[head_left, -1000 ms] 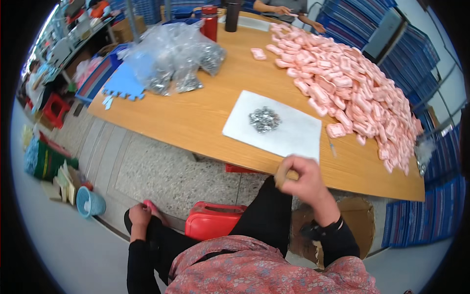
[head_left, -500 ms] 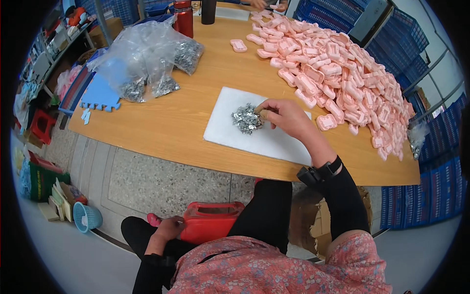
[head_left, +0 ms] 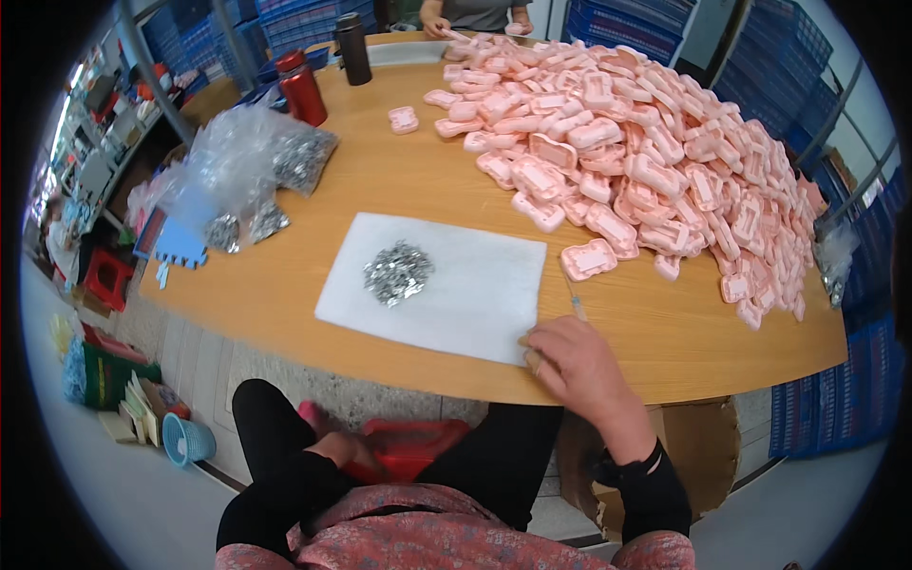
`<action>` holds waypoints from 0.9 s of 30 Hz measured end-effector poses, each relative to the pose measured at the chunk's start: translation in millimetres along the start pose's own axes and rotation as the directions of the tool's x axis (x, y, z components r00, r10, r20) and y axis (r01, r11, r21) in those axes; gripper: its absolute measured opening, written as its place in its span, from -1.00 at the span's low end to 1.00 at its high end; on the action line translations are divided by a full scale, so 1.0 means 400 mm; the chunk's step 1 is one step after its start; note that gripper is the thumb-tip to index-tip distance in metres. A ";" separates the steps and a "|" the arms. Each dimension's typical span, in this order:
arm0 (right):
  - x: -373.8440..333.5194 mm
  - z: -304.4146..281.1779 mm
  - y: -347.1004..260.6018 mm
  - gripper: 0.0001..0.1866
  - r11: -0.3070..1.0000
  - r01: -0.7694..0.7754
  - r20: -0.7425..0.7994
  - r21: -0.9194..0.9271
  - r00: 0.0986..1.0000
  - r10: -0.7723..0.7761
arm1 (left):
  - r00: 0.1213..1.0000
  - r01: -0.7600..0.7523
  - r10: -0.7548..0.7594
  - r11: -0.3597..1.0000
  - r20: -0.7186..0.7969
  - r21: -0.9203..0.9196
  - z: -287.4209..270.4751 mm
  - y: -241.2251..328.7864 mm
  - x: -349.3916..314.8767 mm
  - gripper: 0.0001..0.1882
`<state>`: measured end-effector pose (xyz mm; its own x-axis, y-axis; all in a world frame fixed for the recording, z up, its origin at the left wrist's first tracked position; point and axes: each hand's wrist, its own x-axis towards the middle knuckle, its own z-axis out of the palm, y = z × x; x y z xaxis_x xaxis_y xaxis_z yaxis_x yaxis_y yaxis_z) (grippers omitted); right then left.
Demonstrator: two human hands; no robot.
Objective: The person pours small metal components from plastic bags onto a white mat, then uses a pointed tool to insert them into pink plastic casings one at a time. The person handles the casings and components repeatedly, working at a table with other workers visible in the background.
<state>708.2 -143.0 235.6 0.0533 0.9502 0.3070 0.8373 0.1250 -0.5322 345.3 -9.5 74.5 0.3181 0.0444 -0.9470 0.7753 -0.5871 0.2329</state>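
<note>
On the table a white foam sheet (head_left: pixel 475 285) carries a small heap of shiny silver metal pieces (head_left: pixel 399 273). My right hand (head_left: pixel 584 370) is at the sheet's near right corner, its thumb and fingers closed on that corner. Coverings show on some of its fingertips. Just beyond the hand lies a thin, pointed tool (head_left: pixel 576 296), its kind unclear. My left hand (head_left: pixel 356 452) is low, by a red plastic stool (head_left: pixel 418 439) beneath the table edge; its fingers are blurred.
A large pile of pink plastic shells (head_left: pixel 646 161) covers the right side. Clear bags of metal parts (head_left: pixel 299 157), a red bottle (head_left: pixel 302 90) and a dark bottle (head_left: pixel 352 49) stand far left. Another person's hand (head_left: pixel 436 26) is at the far edge. A cardboard box (head_left: pixel 698 456) is below.
My right hand has left the metal heap and come to the foam sheet's near right corner. The view has shifted, and my left hand has moved slightly across the red stool.
</note>
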 end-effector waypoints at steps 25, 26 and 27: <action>0.015 0.064 0.012 -0.61 0.974 -0.080 0.147 -0.213 0.983 0.113 | 0.686 -0.643 0.613 0.763 -0.392 0.069 -0.332 -0.002 0.121 -0.23; 0.013 0.064 0.016 -0.57 0.973 -0.077 0.149 -0.216 0.983 0.111 | 0.668 -0.653 0.626 0.752 -0.403 0.085 -0.329 -0.010 0.123 -0.23; 0.008 0.076 0.019 -0.56 0.969 -0.067 0.128 -0.240 0.987 0.100 | 0.650 -0.662 0.636 0.743 -0.416 0.103 -0.320 -0.019 0.126 -0.24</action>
<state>698.3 -130.4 208.3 0.0667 0.9867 0.1486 0.9378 -0.0112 -0.3471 425.2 100.5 53.2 0.9270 -0.0082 -0.3750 0.3094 -0.5483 0.7769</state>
